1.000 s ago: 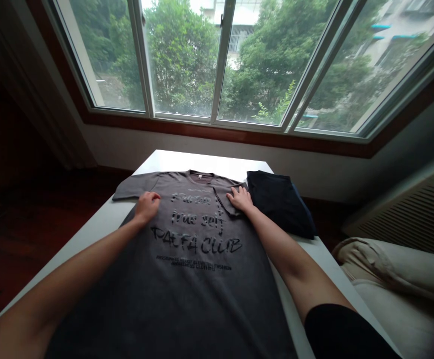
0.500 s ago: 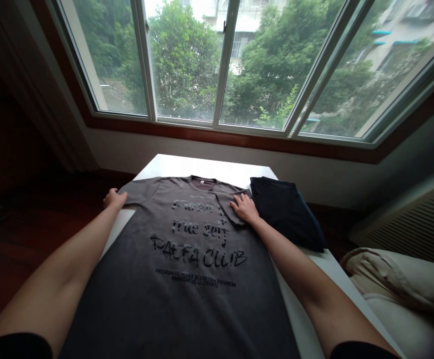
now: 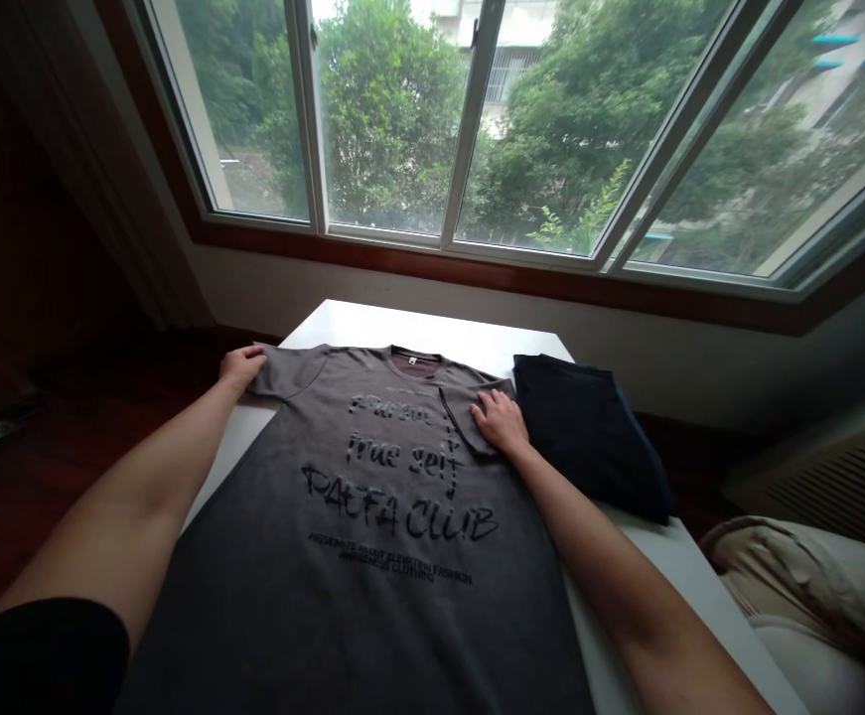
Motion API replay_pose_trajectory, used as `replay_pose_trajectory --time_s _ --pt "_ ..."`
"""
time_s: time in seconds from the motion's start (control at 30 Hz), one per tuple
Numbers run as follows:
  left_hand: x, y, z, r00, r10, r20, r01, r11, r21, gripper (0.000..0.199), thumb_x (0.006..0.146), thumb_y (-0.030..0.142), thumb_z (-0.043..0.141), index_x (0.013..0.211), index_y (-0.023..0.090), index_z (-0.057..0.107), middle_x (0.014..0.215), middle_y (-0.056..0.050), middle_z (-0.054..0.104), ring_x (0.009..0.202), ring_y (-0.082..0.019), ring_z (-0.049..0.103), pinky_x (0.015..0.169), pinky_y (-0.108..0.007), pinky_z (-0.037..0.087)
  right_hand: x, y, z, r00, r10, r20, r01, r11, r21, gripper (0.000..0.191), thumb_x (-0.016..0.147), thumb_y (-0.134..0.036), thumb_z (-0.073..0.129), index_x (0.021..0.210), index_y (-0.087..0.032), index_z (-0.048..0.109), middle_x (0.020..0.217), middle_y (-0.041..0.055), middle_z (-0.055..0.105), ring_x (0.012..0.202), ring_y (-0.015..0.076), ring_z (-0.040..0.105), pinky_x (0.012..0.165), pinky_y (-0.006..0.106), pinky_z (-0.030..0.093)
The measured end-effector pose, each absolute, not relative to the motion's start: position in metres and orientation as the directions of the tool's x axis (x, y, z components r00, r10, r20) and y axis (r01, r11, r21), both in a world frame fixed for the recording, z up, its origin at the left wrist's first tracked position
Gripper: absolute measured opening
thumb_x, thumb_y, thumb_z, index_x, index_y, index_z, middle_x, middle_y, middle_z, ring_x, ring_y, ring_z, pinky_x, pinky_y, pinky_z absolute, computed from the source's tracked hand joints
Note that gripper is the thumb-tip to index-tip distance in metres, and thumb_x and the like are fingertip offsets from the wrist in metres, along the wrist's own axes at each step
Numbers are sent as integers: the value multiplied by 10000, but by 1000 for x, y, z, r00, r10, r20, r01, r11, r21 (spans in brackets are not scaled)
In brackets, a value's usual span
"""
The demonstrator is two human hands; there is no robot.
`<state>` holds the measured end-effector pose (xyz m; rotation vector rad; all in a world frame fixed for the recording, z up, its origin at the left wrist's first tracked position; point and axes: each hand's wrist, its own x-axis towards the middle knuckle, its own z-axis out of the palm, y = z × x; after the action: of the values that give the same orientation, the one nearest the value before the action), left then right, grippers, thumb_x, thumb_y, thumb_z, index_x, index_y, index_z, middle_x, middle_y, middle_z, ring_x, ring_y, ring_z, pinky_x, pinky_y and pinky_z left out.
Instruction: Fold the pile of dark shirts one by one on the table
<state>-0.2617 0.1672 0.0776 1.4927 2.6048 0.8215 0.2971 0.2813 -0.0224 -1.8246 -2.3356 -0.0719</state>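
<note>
A dark grey T-shirt [image 3: 372,626] with black lettering lies spread on the white table [image 3: 372,320], its collar towards the window. My left hand [image 3: 242,368] grips the hem of the left sleeve, which reaches past the table's left edge. On the other side the right sleeve is folded inward over the shirt's front. My right hand [image 3: 502,421] rests flat on that folded sleeve with its fingers spread. Close beside my right hand is a folded stack of dark navy clothing [image 3: 585,427].
Beyond the table stands a wide sliding window [image 3: 394,129] above a low wall. A beige cushioned seat with crumpled cloth [image 3: 782,586] is at the lower right. At the left there is dark wooden floor [image 3: 96,437] and a curtain [image 3: 96,189].
My left hand has moved slightly upward with the left sleeve, towards the far side. My right hand stays on the folded sleeve. The whole view has shifted a little.
</note>
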Motion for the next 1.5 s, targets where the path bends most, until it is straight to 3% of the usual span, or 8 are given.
replay_pose_trajectory --time_s 0.2,0.4,0.63,0.73,0.87,0.97,1.23,1.5 --pt "-217 189 85 -333 881 337 893 180 413 365 1027 209 586 1374 103 627 1413 -44 646 1159 -164 567 1074 -253 400 297 283 -26 -233 957 170 967 247 -63 563 1080 -538 394 1533 -230 524 1625 133 409 1502 309 345 1220 456 282" --pt "-161 187 57 96 984 150 899 -151 411 600 978 369 635 1552 249 511 1280 -16 715 878 -165 664 847 -241 495 298 286 -31 -243 953 179 965 256 -53 566 1081 -541 394 1533 -225 521 1623 134 410 1503 304 346 1224 451 273" --pt "-153 187 22 -74 986 148 981 46 189 634 930 561 621 1446 194 584 1511 -148 543 1378 -325 461 1151 -406 339 298 283 -29 -235 957 170 967 248 -58 568 1080 -540 390 1537 -228 518 1625 134 411 1506 300 346 1226 445 271" --pt "-136 185 18 -67 985 161 988 43 150 571 917 604 619 1311 192 651 1411 -173 587 1322 -366 480 1125 -457 343 298 282 -29 -234 957 173 966 249 -68 575 1079 -545 390 1540 -227 515 1625 133 410 1508 297 346 1227 443 269" --pt "-116 187 25 -149 970 189 983 125 137 305 979 371 542 1169 171 673 1276 -184 619 1235 -365 507 1048 -468 383 298 281 -28 -231 958 171 968 244 -62 570 1078 -536 395 1540 -224 513 1625 136 410 1507 302 342 1226 455 268" --pt "-109 188 32 -155 956 248 980 117 162 277 995 294 486 1162 160 660 1263 -178 613 1206 -344 511 1032 -458 393 298 281 -27 -231 959 165 968 243 -56 564 1077 -528 399 1539 -226 512 1622 135 414 1503 304 346 1221 457 273" --pt "-95 182 24 87 973 213 981 -121 150 260 956 367 564 1101 185 681 1288 -138 618 1212 -326 526 1062 -433 392 299 282 -28 -243 951 190 965 257 -50 556 1076 -529 406 1519 -218 533 1606 140 430 1481 306 367 1214 446 276" --pt "-122 219 5 -125 973 194 954 64 293 573 1040 488 484 1492 136 501 1597 -182 442 1448 -294 388 1193 -383 263 298 279 -25 -234 957 172 967 247 -60 557 1077 -532 398 1530 -231 519 1619 128 417 1501 300 343 1224 450 262"
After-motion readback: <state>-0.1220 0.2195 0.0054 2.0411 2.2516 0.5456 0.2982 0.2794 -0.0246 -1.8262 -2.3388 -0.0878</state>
